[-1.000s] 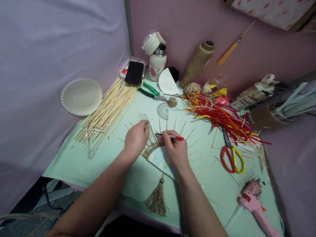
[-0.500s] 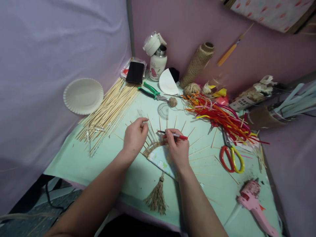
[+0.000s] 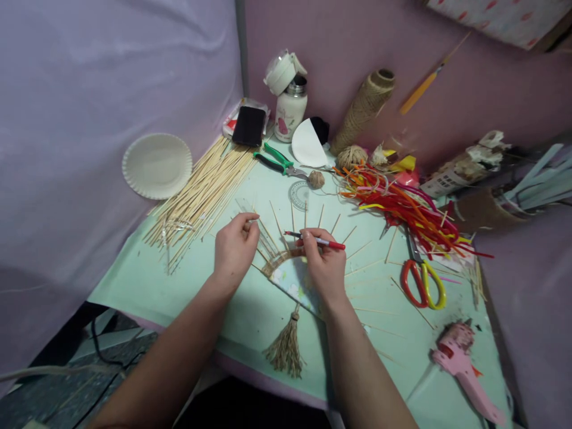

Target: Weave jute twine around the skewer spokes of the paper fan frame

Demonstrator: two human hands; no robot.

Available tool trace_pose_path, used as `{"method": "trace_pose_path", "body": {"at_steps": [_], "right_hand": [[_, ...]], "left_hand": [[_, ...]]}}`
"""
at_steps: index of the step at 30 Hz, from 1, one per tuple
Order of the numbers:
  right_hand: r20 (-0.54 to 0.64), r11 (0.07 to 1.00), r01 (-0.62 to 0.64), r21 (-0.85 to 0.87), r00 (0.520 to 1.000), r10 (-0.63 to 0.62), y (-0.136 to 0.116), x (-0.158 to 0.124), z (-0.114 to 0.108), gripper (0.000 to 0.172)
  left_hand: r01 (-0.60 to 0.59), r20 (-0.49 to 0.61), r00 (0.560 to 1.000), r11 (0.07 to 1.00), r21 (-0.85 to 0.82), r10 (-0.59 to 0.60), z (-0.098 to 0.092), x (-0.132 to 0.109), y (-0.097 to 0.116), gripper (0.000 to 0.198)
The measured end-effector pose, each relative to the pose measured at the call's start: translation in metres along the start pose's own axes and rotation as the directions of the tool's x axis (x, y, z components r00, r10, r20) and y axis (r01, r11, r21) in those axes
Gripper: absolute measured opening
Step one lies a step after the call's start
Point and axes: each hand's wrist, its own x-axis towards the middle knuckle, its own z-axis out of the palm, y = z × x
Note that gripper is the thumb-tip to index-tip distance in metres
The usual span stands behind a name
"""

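Head view: the pale green table (image 3: 143,286) spans the scene, a bundle of sticks (image 3: 201,196) lying at its far left.
Fan-shaped piece: the patterned panel (image 3: 290,280) lies flat at mid-table, part hidden by the right arm; thin sticks ray out from its brown curved rim, and a tassel (image 3: 286,348) lies at its near edge.
Right hand: its fingers (image 3: 308,238) are closed about a pen, the hand (image 3: 325,262) resting over the panel's far side, much where it was a second ago.
Left hand: loosely curled, half open (image 3: 236,247), it has shifted leftward; whether it grips the ruler's edge cannot be told.
Clear ruler: slanted across the left-hand sticks (image 3: 266,241), its far end now further left, so its edge serves another stretch of rays.
Red pen: pointed left (image 3: 331,243), near the rim; contact cannot be told.
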Motion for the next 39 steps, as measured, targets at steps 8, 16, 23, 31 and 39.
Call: {"method": "trace_pose_path", "body": {"at_steps": [8, 16, 23, 31, 39], "right_hand": [[-0.004, 1.0, 0.015, -0.005, 1.0, -0.015, 0.0016, 0.0006, 0.0, 0.023], [-0.154, 0.998, 0.063, 0.002, 0.986, -0.062, -0.003, -0.0036, -0.0015, 0.024], [-0.233, 0.974, 0.195, -0.113, 0.948, -0.217, -0.0039, -0.0015, -0.0051, 0.019], [-0.124, 0.996, 0.085, -0.038, 0.988, -0.089, -0.0001, -0.0018, -0.0033, 0.022], [0.153, 0.998, 0.05, -0.048, 0.987, -0.042, -0.0003, -0.0026, -0.0017, 0.02]], "left_hand": [[0.007, 0.035, 0.999, 1.0, -0.008, -0.007, 0.0031, 0.0002, -0.0009, 0.027], [0.005, 0.054, 0.999, 1.0, 0.022, -0.007, 0.0036, 0.0006, -0.0018, 0.027], [0.017, 0.084, 0.996, 0.999, 0.047, -0.021, 0.0037, 0.0012, -0.0016, 0.027], [0.016, 0.091, 0.996, 0.998, 0.06, -0.022, 0.0046, 0.0017, -0.0034, 0.026], [0.014, 0.112, 0.993, 0.997, 0.079, -0.023, 0.0055, 0.002, -0.0051, 0.028]]}}
